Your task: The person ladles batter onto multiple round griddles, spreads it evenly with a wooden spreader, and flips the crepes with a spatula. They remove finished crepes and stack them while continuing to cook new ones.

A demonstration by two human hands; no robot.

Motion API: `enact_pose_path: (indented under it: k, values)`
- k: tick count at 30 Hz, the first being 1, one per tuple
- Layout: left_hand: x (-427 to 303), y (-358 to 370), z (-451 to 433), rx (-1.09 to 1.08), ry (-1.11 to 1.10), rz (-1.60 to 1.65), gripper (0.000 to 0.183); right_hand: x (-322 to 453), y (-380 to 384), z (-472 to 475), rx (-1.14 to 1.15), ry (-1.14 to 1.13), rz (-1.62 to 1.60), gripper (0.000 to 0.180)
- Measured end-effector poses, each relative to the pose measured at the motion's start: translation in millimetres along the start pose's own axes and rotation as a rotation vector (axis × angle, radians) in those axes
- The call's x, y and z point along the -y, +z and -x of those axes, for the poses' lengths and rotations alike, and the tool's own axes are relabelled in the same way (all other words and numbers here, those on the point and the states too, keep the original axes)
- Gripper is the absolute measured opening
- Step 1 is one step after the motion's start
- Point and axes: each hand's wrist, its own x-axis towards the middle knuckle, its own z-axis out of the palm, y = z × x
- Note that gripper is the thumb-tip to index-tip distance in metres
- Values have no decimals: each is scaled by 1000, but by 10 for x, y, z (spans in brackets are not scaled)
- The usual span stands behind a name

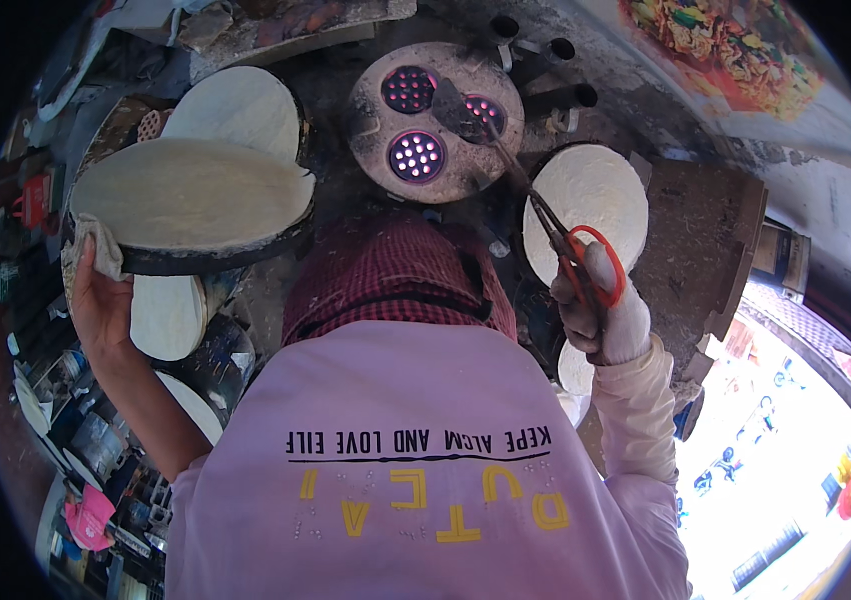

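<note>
My left hand (104, 296) grips the rim of a dark round pan (200, 259) through a folded cloth (101, 247). The pan stands tilted, and a pale sheet of batter or flatbread (193, 191) covers its face. In a white glove, my right hand (602, 307) holds red-handled metal tongs (557, 225). They reach over a round stove top (365, 120) with three openings. Glowing honeycomb coal briquettes (416, 156) show in these. At the tongs' far end, a dark flat piece (454, 109) partly covers the right opening; whether it is gripped is unclear.
Another pale round (238, 105) lies behind the tilted pan. To the right, a pan with a white round (587, 202) sits beside brown cardboard (695, 232). Dark pipes (564, 97) jut near the wall. More pale rounds (165, 315) lie lower left. A person in a pink top (89, 517) is farther off.
</note>
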Motion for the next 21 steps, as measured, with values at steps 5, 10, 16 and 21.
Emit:
enact_pose_path:
  k: [5, 10, 16, 21]
  values:
    - [8, -14, -5, -27, -3, 7, 40, 117, 155, -160, -62, -80, 92, 42]
    - [0, -14, 1, 14, -37, 23, 36, 200, 330, -363, -39, -20, 161, 48]
    - [19, -17, 25, -3, -16, 27, 36, 105, 403, -342, -18, -67, 157, 41]
    - [25, -55, 30, -30, -36, 29, 37, -62, 55, -29, -22, 7, 62, 43]
